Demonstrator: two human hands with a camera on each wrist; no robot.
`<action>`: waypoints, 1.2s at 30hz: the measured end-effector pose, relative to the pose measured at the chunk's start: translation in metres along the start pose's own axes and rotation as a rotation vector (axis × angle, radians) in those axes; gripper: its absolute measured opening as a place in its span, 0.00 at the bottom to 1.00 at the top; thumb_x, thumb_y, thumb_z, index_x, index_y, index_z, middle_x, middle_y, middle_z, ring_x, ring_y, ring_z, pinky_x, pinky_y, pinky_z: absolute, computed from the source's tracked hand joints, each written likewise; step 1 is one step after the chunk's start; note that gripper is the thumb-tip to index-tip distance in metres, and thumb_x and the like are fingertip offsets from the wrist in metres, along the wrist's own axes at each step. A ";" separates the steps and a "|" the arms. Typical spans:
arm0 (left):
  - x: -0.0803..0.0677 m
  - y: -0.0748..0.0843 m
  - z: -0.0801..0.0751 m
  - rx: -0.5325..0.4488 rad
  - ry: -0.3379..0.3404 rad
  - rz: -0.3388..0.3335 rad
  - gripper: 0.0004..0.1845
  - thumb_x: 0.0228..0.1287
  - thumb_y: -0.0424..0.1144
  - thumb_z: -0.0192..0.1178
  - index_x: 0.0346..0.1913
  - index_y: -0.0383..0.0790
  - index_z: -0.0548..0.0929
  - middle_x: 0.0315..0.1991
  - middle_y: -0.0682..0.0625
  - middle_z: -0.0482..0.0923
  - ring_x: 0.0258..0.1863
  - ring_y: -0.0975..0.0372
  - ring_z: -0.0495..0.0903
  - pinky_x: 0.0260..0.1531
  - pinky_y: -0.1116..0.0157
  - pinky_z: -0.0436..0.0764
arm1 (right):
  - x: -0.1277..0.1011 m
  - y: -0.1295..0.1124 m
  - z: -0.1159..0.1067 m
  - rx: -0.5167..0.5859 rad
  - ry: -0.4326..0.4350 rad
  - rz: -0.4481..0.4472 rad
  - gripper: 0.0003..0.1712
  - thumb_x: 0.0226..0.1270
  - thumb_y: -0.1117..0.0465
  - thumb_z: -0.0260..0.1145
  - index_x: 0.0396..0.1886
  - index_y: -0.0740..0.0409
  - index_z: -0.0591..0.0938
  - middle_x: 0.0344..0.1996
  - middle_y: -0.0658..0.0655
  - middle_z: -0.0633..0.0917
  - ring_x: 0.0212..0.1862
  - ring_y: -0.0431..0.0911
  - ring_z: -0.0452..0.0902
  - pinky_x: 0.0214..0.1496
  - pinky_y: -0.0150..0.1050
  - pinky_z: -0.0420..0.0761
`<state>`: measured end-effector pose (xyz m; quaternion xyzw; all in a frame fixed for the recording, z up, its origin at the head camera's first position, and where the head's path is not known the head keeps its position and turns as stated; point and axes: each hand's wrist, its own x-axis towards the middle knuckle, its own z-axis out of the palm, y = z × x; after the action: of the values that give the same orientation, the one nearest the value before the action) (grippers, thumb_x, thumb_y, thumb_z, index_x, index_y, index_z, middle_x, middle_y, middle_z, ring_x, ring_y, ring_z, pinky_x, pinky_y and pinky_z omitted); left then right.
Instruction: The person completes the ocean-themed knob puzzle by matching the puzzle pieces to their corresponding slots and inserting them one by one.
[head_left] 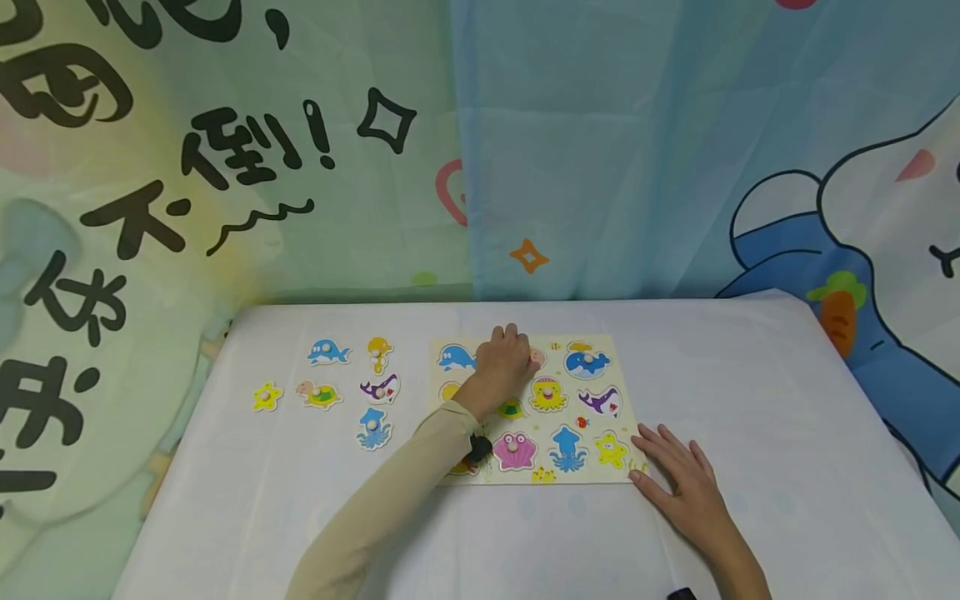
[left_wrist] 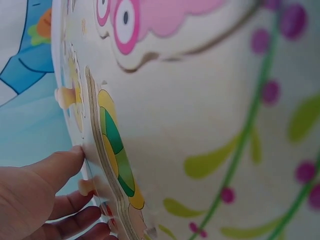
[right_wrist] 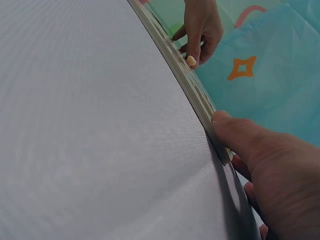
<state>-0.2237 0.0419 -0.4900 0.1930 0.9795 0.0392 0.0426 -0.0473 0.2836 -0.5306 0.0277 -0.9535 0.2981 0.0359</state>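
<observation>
My left hand reaches over the upper middle of a pale yellow puzzle board. A pink piece shows partly beside its fingertips. In the left wrist view, the thumb and bent fingers stand apart on either side of a small wooden knob, with a gap between thumb and knob. A green and yellow turtle picture lies on the nearer side. My right hand rests at the board's lower right corner, thumb and fingertips touching its edge, fingers spread.
Left of the board lie loose knobbed pieces: a blue whale, seahorse, starfish, turtle, purple whale and squid. A white cloth covers the table. A printed curtain hangs behind.
</observation>
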 end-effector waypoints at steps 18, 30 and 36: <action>0.000 -0.006 -0.005 -0.139 0.005 0.017 0.17 0.69 0.55 0.55 0.42 0.44 0.78 0.36 0.51 0.69 0.39 0.61 0.67 0.33 0.67 0.67 | 0.001 0.001 -0.001 0.009 -0.004 -0.001 0.29 0.64 0.48 0.65 0.62 0.55 0.76 0.67 0.64 0.73 0.73 0.63 0.55 0.76 0.62 0.35; 0.000 -0.021 -0.010 -0.237 0.081 0.038 0.27 0.70 0.53 0.55 0.66 0.43 0.69 0.53 0.47 0.76 0.49 0.56 0.74 0.51 0.60 0.77 | 0.000 0.001 -0.001 0.007 -0.002 0.007 0.29 0.64 0.48 0.65 0.61 0.55 0.77 0.67 0.64 0.73 0.73 0.62 0.55 0.76 0.62 0.35; -0.003 -0.050 -0.009 -0.290 0.101 0.002 0.27 0.69 0.51 0.56 0.66 0.42 0.69 0.56 0.45 0.76 0.54 0.52 0.75 0.53 0.56 0.78 | -0.001 0.001 -0.002 0.004 -0.020 0.019 0.29 0.65 0.47 0.65 0.62 0.55 0.76 0.67 0.63 0.72 0.73 0.63 0.55 0.76 0.62 0.34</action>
<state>-0.2403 -0.0057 -0.4852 0.1836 0.9643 0.1899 0.0209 -0.0460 0.2852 -0.5296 0.0215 -0.9534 0.3000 0.0236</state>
